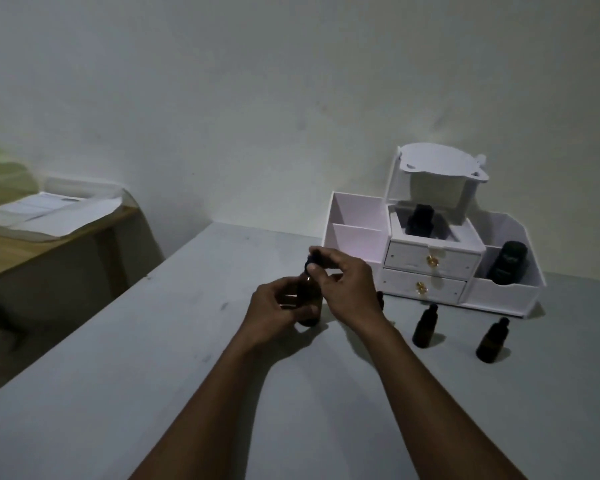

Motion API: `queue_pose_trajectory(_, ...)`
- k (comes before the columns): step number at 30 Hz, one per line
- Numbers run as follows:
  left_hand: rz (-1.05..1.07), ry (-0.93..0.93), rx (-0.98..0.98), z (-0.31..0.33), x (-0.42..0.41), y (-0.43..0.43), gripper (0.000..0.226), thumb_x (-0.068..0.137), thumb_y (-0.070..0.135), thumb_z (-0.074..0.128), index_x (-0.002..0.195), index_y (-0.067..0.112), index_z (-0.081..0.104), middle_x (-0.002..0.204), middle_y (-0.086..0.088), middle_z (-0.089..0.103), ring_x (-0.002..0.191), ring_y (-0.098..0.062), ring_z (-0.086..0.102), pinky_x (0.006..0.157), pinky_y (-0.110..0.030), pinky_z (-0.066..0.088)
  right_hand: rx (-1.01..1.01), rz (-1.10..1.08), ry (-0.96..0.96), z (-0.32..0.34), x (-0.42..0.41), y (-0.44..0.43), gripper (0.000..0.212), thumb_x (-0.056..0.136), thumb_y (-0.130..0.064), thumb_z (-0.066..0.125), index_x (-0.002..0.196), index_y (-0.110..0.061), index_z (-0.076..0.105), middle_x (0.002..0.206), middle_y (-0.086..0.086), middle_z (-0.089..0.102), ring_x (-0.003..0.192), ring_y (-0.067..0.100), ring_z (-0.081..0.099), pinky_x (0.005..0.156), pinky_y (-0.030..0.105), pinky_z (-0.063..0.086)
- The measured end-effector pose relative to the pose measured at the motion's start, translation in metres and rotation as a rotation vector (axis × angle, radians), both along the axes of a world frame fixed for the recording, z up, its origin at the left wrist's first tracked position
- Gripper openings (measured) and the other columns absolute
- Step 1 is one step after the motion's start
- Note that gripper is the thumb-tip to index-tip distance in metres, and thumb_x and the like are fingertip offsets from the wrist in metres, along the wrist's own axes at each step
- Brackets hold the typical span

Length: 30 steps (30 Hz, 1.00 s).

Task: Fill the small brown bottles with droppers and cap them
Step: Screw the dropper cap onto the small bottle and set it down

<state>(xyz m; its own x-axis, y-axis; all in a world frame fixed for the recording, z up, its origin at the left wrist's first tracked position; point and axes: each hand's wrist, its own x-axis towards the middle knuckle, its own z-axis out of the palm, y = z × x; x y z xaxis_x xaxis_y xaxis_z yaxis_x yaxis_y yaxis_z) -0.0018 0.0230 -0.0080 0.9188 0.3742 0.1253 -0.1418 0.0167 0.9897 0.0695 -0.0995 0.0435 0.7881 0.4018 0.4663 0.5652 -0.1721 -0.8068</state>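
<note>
A brown bottle (309, 306) stands on the grey table (153, 358), with my left hand (274, 311) wrapped around its body. My right hand (343, 285) pinches its black dropper cap (309, 263) at the top of the neck. Two small brown bottles with black dropper caps stand to the right, one (425, 326) nearer the middle and one (490, 341) farther right. Another small bottle (380, 299) is mostly hidden behind my right wrist.
A white organizer (430, 258) with two drawers stands at the back right. It holds a dark bottle (419, 220) in the top compartment and a larger dark bottle (506, 263) in the right one. A wooden desk (49, 237) with papers (49, 209) is at the left.
</note>
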Motion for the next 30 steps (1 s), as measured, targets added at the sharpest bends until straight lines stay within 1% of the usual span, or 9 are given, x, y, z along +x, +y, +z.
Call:
queue_pose_trajectory(2,0.006,-0.004,0.044,-0.002,0.001,0.002,0.049,0.071,0.005,0.088,0.116,0.016,0.072,0.105,-0.003,0.075,0.095,-0.024,0.072,0.067,-0.025,0.060,0.005,-0.027,-0.013,0.000,0.001,0.000,0.033,0.088,-0.023,0.073,0.121,-0.020,0.069,0.114,-0.005,0.071,0.094,-0.004,0.061,0.069,-0.002,0.044)
queue_pose_trajectory(4,0.015,0.011,0.059,-0.004,0.002,0.003,0.052,0.069,0.009,0.091,0.116,0.018,0.072,0.106,0.000,0.075,0.097,-0.022,0.072,0.071,-0.029,0.061,0.002,-0.048,-0.019,0.000,0.002,0.000,0.037,0.083,-0.028,0.078,0.118,-0.019,0.070,0.110,-0.005,0.072,0.091,-0.004,0.062,0.067,-0.003,0.044)
queue_pose_trajectory(8,-0.005,0.034,0.054,-0.005,0.004,0.006,0.053,0.067,0.012,0.092,0.116,0.020,0.073,0.110,0.000,0.075,0.103,-0.026,0.071,0.084,-0.045,0.061,0.062,-0.002,-0.014,0.003,0.003,-0.002,0.045,0.083,-0.025,0.078,0.126,-0.025,0.064,0.111,-0.015,0.067,0.100,-0.006,0.061,0.079,0.008,0.052)
queue_pose_trajectory(11,0.007,0.052,0.082,-0.006,0.006,0.006,0.051,0.068,0.013,0.091,0.114,0.025,0.072,0.108,0.005,0.075,0.103,-0.024,0.070,0.084,-0.042,0.061,0.051,0.037,-0.042,0.004,0.004,-0.003,0.036,0.090,-0.013,0.069,0.124,-0.023,0.067,0.119,-0.008,0.070,0.106,0.004,0.064,0.088,0.017,0.054)
queue_pose_trajectory(14,0.022,0.072,0.077,-0.009,0.008,0.005,0.057,0.061,0.019,0.095,0.112,0.028,0.072,0.107,0.007,0.075,0.101,-0.025,0.071,0.082,-0.046,0.062,0.066,0.003,-0.071,0.002,0.004,0.000,0.030,0.086,-0.014,0.075,0.115,-0.022,0.072,0.110,-0.004,0.073,0.097,0.004,0.067,0.076,0.005,0.050)
queue_pose_trajectory(18,0.026,0.076,0.102,-0.009,0.008,0.004,0.061,0.055,0.029,0.095,0.111,0.030,0.072,0.109,0.008,0.074,0.103,-0.026,0.070,0.084,-0.048,0.061,0.112,-0.004,-0.034,0.002,0.004,0.006,0.039,0.078,-0.024,0.083,0.114,-0.025,0.069,0.104,-0.007,0.069,0.095,0.001,0.063,0.075,0.010,0.052)
queue_pose_trajectory(22,0.026,0.072,0.075,-0.010,0.008,0.007,0.058,0.061,0.022,0.095,0.114,0.026,0.072,0.109,0.005,0.075,0.103,-0.026,0.071,0.084,-0.047,0.061,0.124,0.019,-0.054,0.002,0.004,0.005,0.033,0.087,-0.014,0.073,0.119,-0.021,0.070,0.111,-0.005,0.072,0.100,0.005,0.066,0.087,0.023,0.056)
queue_pose_trajectory(27,0.022,0.075,0.083,-0.010,0.009,0.006,0.057,0.061,0.020,0.095,0.113,0.026,0.072,0.109,0.006,0.075,0.102,-0.024,0.071,0.084,-0.047,0.061,0.130,0.001,-0.050,-0.002,0.008,0.005,0.034,0.075,-0.022,0.085,0.108,-0.021,0.073,0.098,-0.007,0.072,0.087,0.002,0.066,0.073,0.010,0.052)
queue_pose_trajectory(30,0.002,0.068,0.050,-0.010,0.009,0.007,0.055,0.061,0.015,0.095,0.112,0.025,0.073,0.109,0.002,0.074,0.103,-0.029,0.070,0.082,-0.049,0.061,0.155,0.050,0.013,-0.002,0.009,0.004,0.040,0.079,-0.023,0.081,0.117,-0.026,0.069,0.105,-0.009,0.070,0.096,-0.001,0.064,0.081,0.015,0.055)
